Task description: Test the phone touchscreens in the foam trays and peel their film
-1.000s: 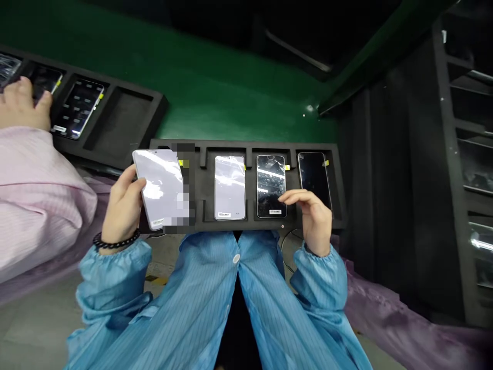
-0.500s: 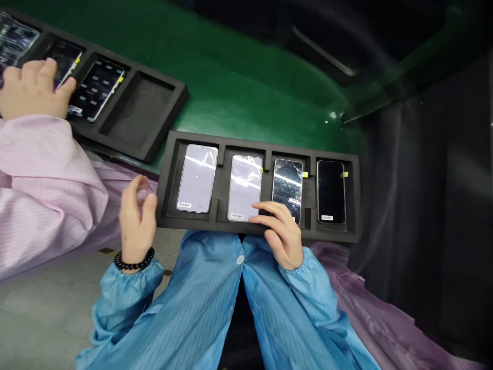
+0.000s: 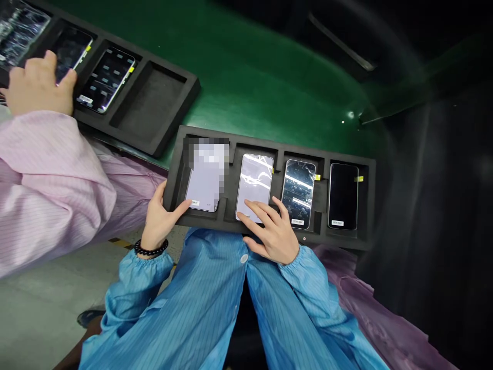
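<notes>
A black foam tray [image 3: 370, 205] with four slots lies in front of me on the green belt. Each slot holds a phone: a pale lilac phone [image 3: 204, 187] at the far left, a second pale phone [image 3: 256, 180], a dark reflective phone [image 3: 298, 192] and a black phone [image 3: 343, 195]. My left hand [image 3: 159, 223] grips the tray's near left corner, thumb on top beside the lilac phone. My right hand [image 3: 269, 234] lies flat with fingers spread on the tray's front edge, fingertips on the lower end of the second pale phone.
A co-worker's pink sleeve [image 3: 50, 174] fills the left, with that person's hand [image 3: 36, 87] on a second black tray [image 3: 154, 103] that holds dark phones and has one empty slot. The green belt [image 3: 250, 87] runs behind. A dark frame stands at the right.
My left hand set the lilac phone into the leftmost slot, let go and took the tray's corner. My right hand slid left from the third phone to the second.
</notes>
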{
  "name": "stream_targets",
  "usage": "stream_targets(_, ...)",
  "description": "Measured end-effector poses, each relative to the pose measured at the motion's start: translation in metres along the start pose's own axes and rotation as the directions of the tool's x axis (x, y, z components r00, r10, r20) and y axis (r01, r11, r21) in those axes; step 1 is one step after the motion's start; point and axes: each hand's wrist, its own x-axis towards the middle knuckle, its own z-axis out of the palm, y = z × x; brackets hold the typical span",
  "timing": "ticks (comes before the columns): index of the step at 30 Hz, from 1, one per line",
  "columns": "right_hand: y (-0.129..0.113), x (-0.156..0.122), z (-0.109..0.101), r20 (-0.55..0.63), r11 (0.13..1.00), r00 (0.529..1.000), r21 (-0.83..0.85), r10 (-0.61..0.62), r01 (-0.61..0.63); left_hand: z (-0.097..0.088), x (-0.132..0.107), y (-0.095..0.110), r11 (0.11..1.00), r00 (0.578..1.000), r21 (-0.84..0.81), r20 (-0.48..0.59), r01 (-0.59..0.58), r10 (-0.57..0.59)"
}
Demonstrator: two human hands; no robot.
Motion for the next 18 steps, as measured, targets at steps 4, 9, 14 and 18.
stream_targets(4, 0.0002, 0.0012, -0.0001, -0.044, 0.998, 0.999, 0.054, 0.021, -0.019, -0.0004, -0.0028, -0.0019, 0.975, 0.999, -0.219, 0.03, -0.02, 0.028)
stream_targets(9, -0.0006, 0.0025, -0.0017, -0.02, 0.998, 1.0, 0.057, 0.006, -0.005, -0.0015, -0.0017, -0.0013, 0.996, 0.999, -0.079, 0.021, -0.047, 0.048)
stream_targets(14, 0.0002, 0.0026, -0.0019, 0.01, 0.999, 1.0, 0.042, 0.008, -0.009, 0.0004, -0.001, -0.0005, 0.991, 0.999, -0.126, 0.007, -0.034, 0.035)
stream_targets(18, 0.0011, 0.0015, -0.0021, -0.041, 0.998, 0.999, 0.067, 0.003, 0.0, 0.0011, -0.0022, 0.0015, 0.981, 0.999, -0.192, 0.022, -0.019, 0.024)
